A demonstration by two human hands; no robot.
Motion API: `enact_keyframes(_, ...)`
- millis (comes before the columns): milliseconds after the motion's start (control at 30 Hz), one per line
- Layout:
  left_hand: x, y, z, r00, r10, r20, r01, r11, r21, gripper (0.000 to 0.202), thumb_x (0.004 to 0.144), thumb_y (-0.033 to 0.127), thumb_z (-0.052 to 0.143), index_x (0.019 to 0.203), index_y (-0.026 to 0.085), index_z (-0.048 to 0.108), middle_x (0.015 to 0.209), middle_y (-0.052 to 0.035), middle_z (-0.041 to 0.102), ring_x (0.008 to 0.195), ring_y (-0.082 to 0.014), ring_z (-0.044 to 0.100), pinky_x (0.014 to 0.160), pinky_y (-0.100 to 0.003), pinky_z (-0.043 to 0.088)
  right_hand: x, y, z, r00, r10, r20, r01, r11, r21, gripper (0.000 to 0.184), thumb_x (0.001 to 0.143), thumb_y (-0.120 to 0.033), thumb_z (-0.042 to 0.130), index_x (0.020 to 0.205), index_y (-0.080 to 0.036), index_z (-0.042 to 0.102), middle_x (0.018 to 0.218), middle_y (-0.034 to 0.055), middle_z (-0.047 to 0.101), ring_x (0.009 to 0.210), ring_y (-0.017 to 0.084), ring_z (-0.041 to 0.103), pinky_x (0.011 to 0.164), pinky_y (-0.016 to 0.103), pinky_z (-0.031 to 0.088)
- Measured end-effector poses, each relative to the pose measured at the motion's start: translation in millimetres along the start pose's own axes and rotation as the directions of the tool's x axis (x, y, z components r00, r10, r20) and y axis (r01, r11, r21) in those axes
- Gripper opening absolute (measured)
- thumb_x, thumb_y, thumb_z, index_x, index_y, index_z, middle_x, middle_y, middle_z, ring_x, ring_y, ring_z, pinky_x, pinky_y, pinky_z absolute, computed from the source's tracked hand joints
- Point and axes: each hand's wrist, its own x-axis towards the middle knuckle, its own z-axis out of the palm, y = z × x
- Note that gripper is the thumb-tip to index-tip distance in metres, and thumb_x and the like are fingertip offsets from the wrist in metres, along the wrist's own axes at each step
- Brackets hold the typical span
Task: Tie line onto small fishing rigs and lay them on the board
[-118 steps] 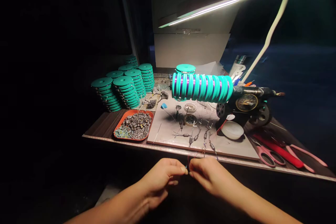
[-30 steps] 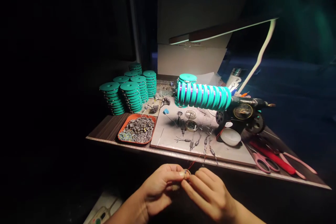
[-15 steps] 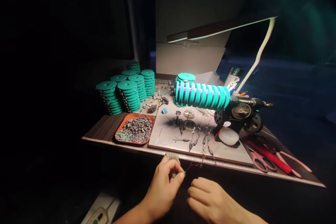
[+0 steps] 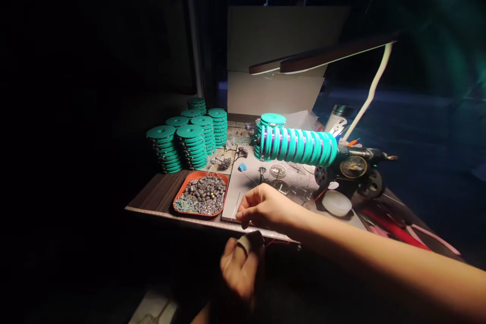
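Observation:
My left hand (image 4: 241, 266) is below the table's front edge, fingers curled closed, a pale band around one finger. A thin red line (image 4: 279, 241) runs from its fingertips to the right; a small shiny piece (image 4: 299, 247) is near the far end. My right hand (image 4: 260, 206) reaches over the pale board (image 4: 230, 207), thumb and fingers pinched together. Beside its fingertips lies a thin needle-like rod (image 4: 236, 205); whether they touch it or hold something small, I cannot make out. The right forearm hides much of the board's front.
An orange tray (image 4: 175, 208) holds grey sinkers and small parts. Stacked teal spools (image 4: 161, 134) stand behind it. More teal spools (image 4: 299, 147) sit on a black winding machine (image 4: 353, 167). White dish (image 4: 336, 203), red-handled tool (image 4: 402, 230) and pink-handled pliers (image 4: 436, 240) are rightward, under a lamp (image 4: 322, 58).
My right hand has moved from beside the left hand up and left over the board. My left hand has turned and dropped slightly. The view has shifted a little.

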Motion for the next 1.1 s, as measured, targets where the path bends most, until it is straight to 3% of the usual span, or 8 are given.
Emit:
enact_keyframes(100,17.8,7.6,-12.1,0.892,-0.284,0.352,0.415,0.825,-0.383,0.014,0.077,0.016,0.052,0.07,0.017,0.064,0.069,-0.0035,0.062,0.063,-0.0151,0.056,0.058,-0.024,0.042,-23.6,7.5,1.5,0.987,-0.122,-0.1,0.108,0.986,-0.13,0.003,0.069,-0.015,0.056,0.067,-0.013,0.058,0.057,0.0005,0.054,0.048,0.01,0.043,0.046,0.022,0.034)
enact_keyframes(167,29.5,10.9,-17.1,0.553,-0.416,0.722,0.833,0.313,-0.457,0.011,0.071,0.017,0.06,0.06,0.015,0.059,0.058,0.0018,0.053,0.05,-0.0078,0.043,0.048,-0.018,0.032,-47.4,23.8,2.0,0.87,-0.443,-0.217,0.334,0.853,-0.401,0.01,0.074,-0.015,0.053,0.08,-0.015,0.06,0.07,0.0039,0.058,0.057,0.013,0.046,0.052,0.024,0.037)
enact_keyframes(233,36.6,11.1,-18.7,0.31,-0.341,0.887,0.937,-0.045,-0.345,0.011,0.065,0.015,0.064,0.057,0.012,0.057,0.051,0.0055,0.045,0.042,-0.0031,0.028,0.043,-0.016,0.022,-69.0,47.4,4.3,0.598,-0.788,-0.147,0.503,0.512,-0.697,0.017,0.082,-0.014,0.044,0.077,-0.015,0.06,0.067,0.0056,0.057,0.058,0.014,0.047,0.053,0.026,0.039)
enact_keyframes(400,37.0,8.2,-16.0,0.197,-0.208,0.958,0.956,-0.177,-0.235,0.009,0.065,0.015,0.063,0.063,0.008,0.058,0.046,0.0086,0.034,0.04,-0.0013,0.017,0.044,-0.016,0.015,-83.8,94.7,20.1,0.363,-0.915,0.177,0.468,0.015,-0.883,0.024,0.084,-0.004,0.04,0.081,-0.006,0.064,0.058,0.0082,0.06,0.052,0.016,0.05,0.043,0.027,0.037)
enact_keyframes(700,38.7,10.7,-11.4,0.206,-0.304,0.93,0.973,-0.04,-0.229,0.017,0.058,0.021,0.066,0.055,0.012,0.052,0.05,0.0063,0.038,0.042,-0.003,0.02,0.045,-0.019,0.012,-71.8,104.2,20.5,0.339,-0.909,0.244,0.488,-0.052,-0.872,0.028,0.081,0.001,0.039,0.073,-0.003,0.065,0.062,0.0113,0.062,0.055,0.018,0.052,0.044,0.029,0.039)
enact_keyframes(900,30.9,8.9,-4.1,0.459,-0.439,0.772,0.887,0.276,-0.371,0.015,0.057,0.019,0.068,0.053,0.015,0.054,0.064,0.001,0.047,0.065,-0.0128,0.041,0.061,-0.023,0.03,-74.6,124.7,27.8,0.514,-0.82,0.252,0.549,0.089,-0.831,0.045,0.088,-0.004,0.025,0.055,-0.013,0.054,0.053,0.0043,0.053,0.048,0.014,0.043,0.042,0.026,0.036)
enact_keyframes(1033,16.3,12.1,-10.1,0.716,-0.435,0.547,0.666,0.659,-0.348,0.008,0.069,0.022,0.059,0.062,0.018,0.058,0.079,-0.0043,0.052,0.08,-0.0208,0.047,0.074,-0.03,0.034,-77.3,105.4,31.7,0.63,-0.765,0.136,0.677,0.455,-0.579,0.032,0.088,-0.014,0.039,0.061,-0.015,0.055,0.057,0.0015,0.056,0.055,0.012,0.047,0.048,0.021,0.04)
enact_keyframes(1100,7.9,11.3,-11.1,0.729,-0.455,0.512,0.665,0.647,-0.373,0.007,0.068,0.023,0.06,0.061,0.02,0.059,0.08,-0.0058,0.052,0.086,-0.0243,0.047,0.078,-0.032,0.033,-72.3,80.8,26.3,0.752,-0.657,0.052,0.632,0.698,-0.336,0.02,0.081,-0.017,0.049,0.063,-0.016,0.056,0.061,0.0007,0.059,0.058,0.011,0.051,0.052,0.019,0.042)
